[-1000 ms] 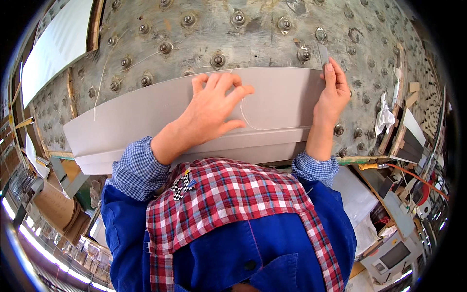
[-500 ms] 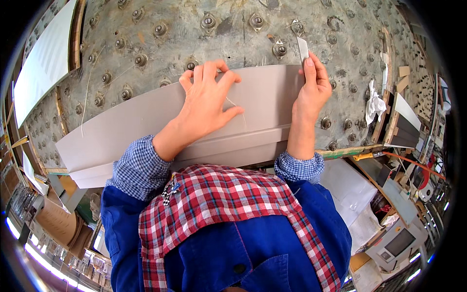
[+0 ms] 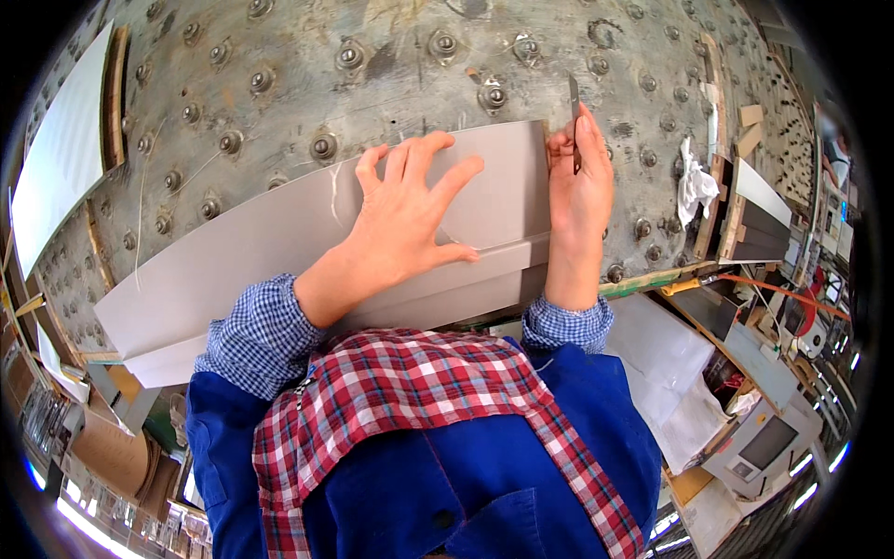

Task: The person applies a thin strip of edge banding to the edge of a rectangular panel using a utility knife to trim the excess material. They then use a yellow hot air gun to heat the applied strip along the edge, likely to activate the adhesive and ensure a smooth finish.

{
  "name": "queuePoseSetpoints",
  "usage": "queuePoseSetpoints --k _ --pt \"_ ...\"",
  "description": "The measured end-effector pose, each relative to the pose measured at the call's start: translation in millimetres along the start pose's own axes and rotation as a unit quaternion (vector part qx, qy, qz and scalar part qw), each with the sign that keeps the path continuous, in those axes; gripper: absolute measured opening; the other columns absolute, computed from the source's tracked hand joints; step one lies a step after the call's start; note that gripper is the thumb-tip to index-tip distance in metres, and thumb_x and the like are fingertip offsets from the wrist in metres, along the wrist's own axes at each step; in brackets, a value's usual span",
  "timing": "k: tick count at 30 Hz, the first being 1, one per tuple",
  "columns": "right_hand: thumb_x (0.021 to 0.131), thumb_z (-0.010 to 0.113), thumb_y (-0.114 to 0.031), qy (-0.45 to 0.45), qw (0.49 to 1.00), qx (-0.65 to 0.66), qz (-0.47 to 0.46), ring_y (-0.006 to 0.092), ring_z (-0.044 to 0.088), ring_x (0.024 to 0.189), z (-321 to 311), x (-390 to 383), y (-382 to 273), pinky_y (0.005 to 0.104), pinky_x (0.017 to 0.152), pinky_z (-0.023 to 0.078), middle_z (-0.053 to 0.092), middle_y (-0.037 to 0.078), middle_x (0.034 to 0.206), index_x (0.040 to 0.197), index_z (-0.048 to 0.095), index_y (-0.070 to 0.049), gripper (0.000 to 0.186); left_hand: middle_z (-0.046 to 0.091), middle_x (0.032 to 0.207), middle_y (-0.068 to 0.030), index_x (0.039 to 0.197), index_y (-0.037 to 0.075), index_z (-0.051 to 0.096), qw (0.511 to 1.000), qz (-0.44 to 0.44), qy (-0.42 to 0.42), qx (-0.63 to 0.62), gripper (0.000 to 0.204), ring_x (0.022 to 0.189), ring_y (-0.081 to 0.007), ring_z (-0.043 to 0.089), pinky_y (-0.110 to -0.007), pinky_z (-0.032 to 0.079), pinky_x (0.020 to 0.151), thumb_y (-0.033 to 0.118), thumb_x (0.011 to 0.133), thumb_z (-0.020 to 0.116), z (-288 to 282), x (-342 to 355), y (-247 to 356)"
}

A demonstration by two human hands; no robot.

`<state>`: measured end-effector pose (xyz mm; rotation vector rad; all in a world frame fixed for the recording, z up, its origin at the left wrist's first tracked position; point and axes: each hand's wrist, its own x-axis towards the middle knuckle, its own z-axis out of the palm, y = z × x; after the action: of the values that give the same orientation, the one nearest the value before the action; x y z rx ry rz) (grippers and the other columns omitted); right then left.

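Note:
A long light-grey panel [image 3: 233, 270] with a curved far edge and a folded near lip lies on a scuffed metal table [image 3: 400, 98] studded with ball rollers. Over the panel's middle is my left hand [image 3: 400, 210], fingers spread and bent, fingertips at or near its surface. A pale thin strand [image 3: 334, 194] shows just left of those fingers. At the panel's right end my right hand [image 3: 582, 186] grips a thin flat metal blade [image 3: 573, 93] upright between thumb and fingers.
A white sheet [image 3: 56, 149] on wood lies at far left. At right are a crumpled white cloth [image 3: 697, 182], stacked boards [image 3: 754, 219], a yellow-handled tool [image 3: 680, 287] on an orange hose [image 3: 782, 293] and a grey machine [image 3: 764, 438] beyond the table edge.
My right hand with the blade has moved left and slightly down, and the blade has turned edge-on. My left hand stays spread over the panel. The whole view has shifted somewhat.

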<state>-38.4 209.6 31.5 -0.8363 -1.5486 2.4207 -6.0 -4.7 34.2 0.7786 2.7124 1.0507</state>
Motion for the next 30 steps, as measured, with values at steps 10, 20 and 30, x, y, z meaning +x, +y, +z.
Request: queuePoseSetpoints --k 10,20,30 --pt "0.096 0.059 -0.015 -0.059 0.996 0.072 -0.013 0.0116 0.056 0.080 -10.2 -8.9 10.1 0.0268 0.080 0.046 0.062 0.002 0.090 0.121 0.059 0.001 0.029 0.035 0.140 -0.0125 0.125 0.019 0.055 0.997 -0.034 0.042 0.061 0.072 0.127 -0.0342 0.034 -0.058 0.016 0.105 0.047 0.064 0.081 9.2 18.8 -5.1" --pt "0.098 0.055 -0.018 -0.070 0.992 0.101 0.012 0.0109 0.050 0.081 -15.5 -3.6 8.0 0.0300 0.087 0.044 0.050 -0.003 0.084 0.117 0.058 -0.003 0.025 0.043 0.132 -0.0091 0.121 0.020 0.057 0.972 -0.059 0.191 0.123 0.056 0.123 -0.0293 0.039 -0.055 0.020 0.101 0.033 0.072 0.079 5.4 53.9 -23.3" --pt "0.100 0.052 -0.019 -0.111 0.985 0.127 0.027 0.0110 0.050 0.082 -13.5 -7.7 6.7 0.0313 0.090 0.043 0.048 -0.003 0.085 0.120 0.054 -0.005 0.025 0.029 0.145 -0.0153 0.135 0.022 0.046 1.000 -0.017 -0.003 0.019 0.086 0.133 -0.0367 0.029 -0.062 0.015 0.105 0.041 0.060 0.084 25.4 38.8 22.5"
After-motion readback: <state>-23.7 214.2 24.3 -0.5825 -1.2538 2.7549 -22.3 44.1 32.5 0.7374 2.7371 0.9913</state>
